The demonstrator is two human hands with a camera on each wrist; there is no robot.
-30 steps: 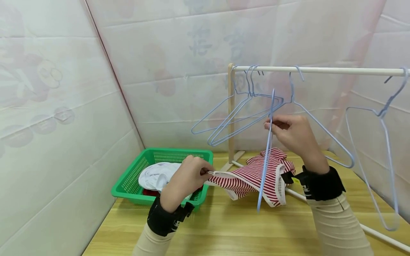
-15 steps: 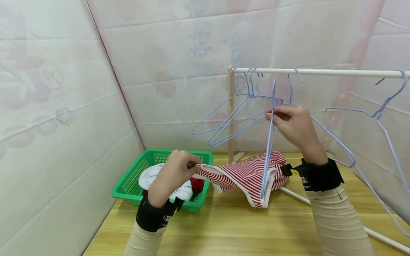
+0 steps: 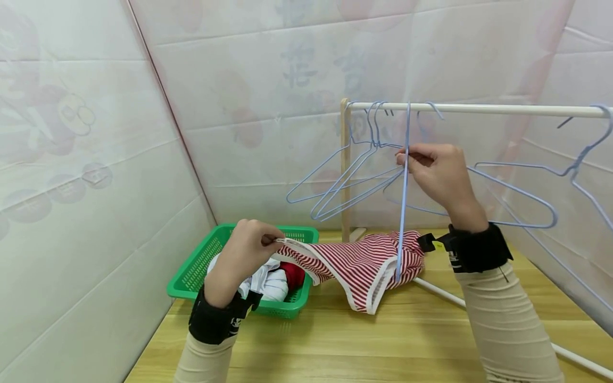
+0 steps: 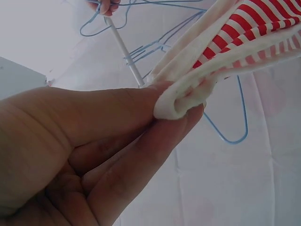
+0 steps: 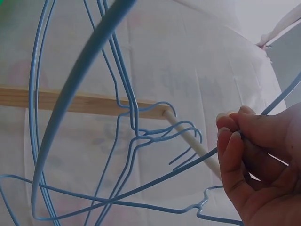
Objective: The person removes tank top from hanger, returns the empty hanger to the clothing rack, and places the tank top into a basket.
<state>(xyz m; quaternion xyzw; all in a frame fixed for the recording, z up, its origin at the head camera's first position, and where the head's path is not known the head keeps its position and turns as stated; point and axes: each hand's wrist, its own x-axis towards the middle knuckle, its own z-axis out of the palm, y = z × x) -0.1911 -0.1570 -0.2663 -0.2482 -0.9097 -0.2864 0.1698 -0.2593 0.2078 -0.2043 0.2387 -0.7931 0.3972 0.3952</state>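
Note:
A red-and-white striped top [image 3: 354, 260] with white trim lies partly on the table, its left end lifted. My left hand [image 3: 244, 258] pinches that trimmed end between thumb and fingers, and the folded white edge [image 4: 176, 106] shows up close in the left wrist view. With thumb and fingertips, my right hand [image 3: 442, 178] pinches a blue wire hanger [image 3: 404, 202], seen edge-on and nearly upright. The hanger's lower end overlaps the top's white edge in the head view; whether it touches or enters the cloth I cannot tell. Parts of the hanger [image 5: 164, 176] cross the right wrist view.
A green basket [image 3: 184, 284] holding white and dark red clothes stands behind my left hand. Several blue hangers [image 3: 335, 186] hang from the white rail [image 3: 503, 110], including one at the far right. A wooden post [image 3: 345, 175] supports the rail's left end.
My left hand has moved left, drawing the striped top's edge with it. The right hand has risen with its hanger. Hangers on the rail near the right hand have swung.

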